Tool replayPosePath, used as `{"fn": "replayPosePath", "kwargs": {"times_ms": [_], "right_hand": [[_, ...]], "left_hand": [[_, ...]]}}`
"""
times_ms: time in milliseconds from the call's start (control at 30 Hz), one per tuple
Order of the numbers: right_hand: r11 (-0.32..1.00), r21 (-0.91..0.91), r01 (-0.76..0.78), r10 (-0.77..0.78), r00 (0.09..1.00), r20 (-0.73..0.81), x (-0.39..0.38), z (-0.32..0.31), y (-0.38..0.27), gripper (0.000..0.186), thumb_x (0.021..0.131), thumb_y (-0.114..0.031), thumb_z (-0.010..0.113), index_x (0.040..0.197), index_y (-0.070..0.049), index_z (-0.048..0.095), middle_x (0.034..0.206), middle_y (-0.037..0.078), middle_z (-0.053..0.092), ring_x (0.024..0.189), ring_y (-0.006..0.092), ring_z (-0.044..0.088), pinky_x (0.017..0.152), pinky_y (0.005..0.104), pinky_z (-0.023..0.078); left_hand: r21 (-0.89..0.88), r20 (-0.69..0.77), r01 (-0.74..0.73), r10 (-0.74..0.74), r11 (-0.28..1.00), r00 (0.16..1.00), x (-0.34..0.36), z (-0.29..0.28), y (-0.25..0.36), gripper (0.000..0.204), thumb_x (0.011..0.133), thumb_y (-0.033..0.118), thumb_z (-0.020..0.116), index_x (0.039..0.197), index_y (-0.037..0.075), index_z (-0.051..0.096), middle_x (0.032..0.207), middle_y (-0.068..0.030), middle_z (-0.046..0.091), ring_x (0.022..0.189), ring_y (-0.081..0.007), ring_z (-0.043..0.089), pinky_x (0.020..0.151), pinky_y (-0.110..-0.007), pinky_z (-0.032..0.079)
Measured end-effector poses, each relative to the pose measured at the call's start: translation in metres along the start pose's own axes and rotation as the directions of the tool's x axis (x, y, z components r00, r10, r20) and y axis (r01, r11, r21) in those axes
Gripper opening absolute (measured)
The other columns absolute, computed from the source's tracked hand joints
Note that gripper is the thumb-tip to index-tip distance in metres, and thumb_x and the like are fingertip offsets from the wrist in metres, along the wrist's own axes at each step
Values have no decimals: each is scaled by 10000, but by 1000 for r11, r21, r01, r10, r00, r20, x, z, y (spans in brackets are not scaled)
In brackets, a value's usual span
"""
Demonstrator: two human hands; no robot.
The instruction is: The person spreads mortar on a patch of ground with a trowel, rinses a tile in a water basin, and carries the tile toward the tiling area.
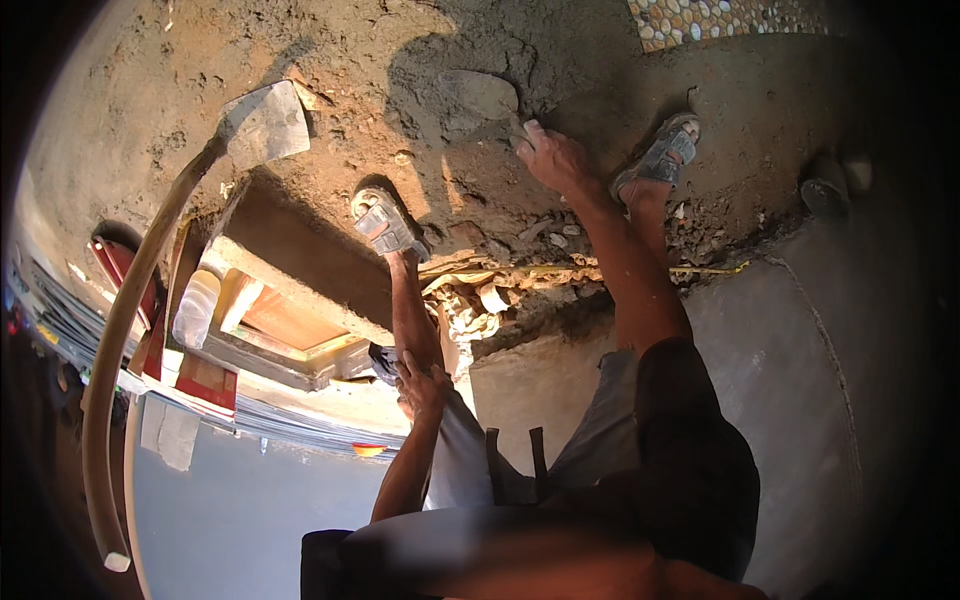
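My right hand [550, 160] is closed on the handle of a trowel [478, 95], whose mud-coated blade lies against rough wet grey mortar [430, 55] beyond it. My left hand [420, 385] rests on my left leg just below the knee, fingers bent and apart, holding nothing. My sandalled left foot [380, 215] stands on crumbly dirt and mortar; my right foot [660, 160] is beside my right hand, at the mortar's rubble-strewn edge.
A long-handled hoe [262, 125] lies at left, beside a concrete box [255, 230] with wood inside and a plastic container [200, 305]. A yellow strip [710, 268] follows the rubble edge. Dark round objects [825, 190] sit right; pebble-patterned surfacing [720, 20] is at the top.
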State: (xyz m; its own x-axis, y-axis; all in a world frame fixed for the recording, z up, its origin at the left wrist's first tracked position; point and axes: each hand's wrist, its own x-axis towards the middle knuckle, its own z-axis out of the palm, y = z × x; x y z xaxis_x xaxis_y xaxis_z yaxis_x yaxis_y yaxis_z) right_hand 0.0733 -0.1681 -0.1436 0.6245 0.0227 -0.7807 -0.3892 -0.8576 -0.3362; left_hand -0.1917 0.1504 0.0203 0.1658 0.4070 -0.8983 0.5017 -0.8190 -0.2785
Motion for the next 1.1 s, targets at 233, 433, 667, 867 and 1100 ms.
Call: {"fn": "replayPosePath", "kwargs": {"times_ms": [233, 433, 667, 867, 1100], "right_hand": [[971, 233, -53, 130, 936, -328, 10, -11, 134, 443, 923, -339, 468, 1209, -3, 509, 1067, 213, 589, 921, 347, 582, 780, 428, 471], [417, 907, -55, 459, 874, -158, 19, 11, 115, 426, 936, -395, 393, 1128, -43, 537, 703, 57, 557, 531, 144, 518, 486, 311, 422], [252, 959, -129, 329, 943, 40, -4, -23, 68, 472, 935, -449, 399, 1135, -42, 531, 745, 68, 536, 574, 164, 515, 534, 317, 441], [298, 934, -197, 453, 890, 43, 26, 13, 127, 474, 952, -476, 353, 1172, -82, 501, 682, 35, 517, 517, 149, 475, 503, 329, 438], [728, 683, -54, 490, 738, -464, 41, 53, 164, 455, 970, -445, 332, 1127, -63, 524, 680, 29, 515, 516, 154, 492, 475, 323, 426]], "left_hand": [[42, -18, -20, 21, 999, 1000, 3, 5, -4, 746, 798, 349, 561, 1428, 75, 270, 1431, -288, 272, 1225, -507, 360, 997, -569, 338], [62, 14, -26, 25, 998, 1000, 4, 2, -3, 757, 802, 329, 570, 1433, 66, 247, 1430, -303, 257, 1216, -522, 362, 1012, -548, 338], [81, 50, -2, -3, 997, 999, -1, -2, 8, 783, 805, 340, 563, 1442, 57, 207, 1436, -298, 247, 1234, -495, 362, 1021, -535, 331], [119, 56, -15, 8, 993, 998, 0, -8, 13, 780, 811, 348, 551, 1445, 60, 198, 1446, -284, 243, 1243, -490, 354, 1022, -533, 325], [192, 73, -20, 6, 981, 997, -1, -19, 24, 781, 810, 358, 549, 1447, 69, 201, 1447, -288, 238, 1253, -483, 350, 1026, -525, 321]]}}
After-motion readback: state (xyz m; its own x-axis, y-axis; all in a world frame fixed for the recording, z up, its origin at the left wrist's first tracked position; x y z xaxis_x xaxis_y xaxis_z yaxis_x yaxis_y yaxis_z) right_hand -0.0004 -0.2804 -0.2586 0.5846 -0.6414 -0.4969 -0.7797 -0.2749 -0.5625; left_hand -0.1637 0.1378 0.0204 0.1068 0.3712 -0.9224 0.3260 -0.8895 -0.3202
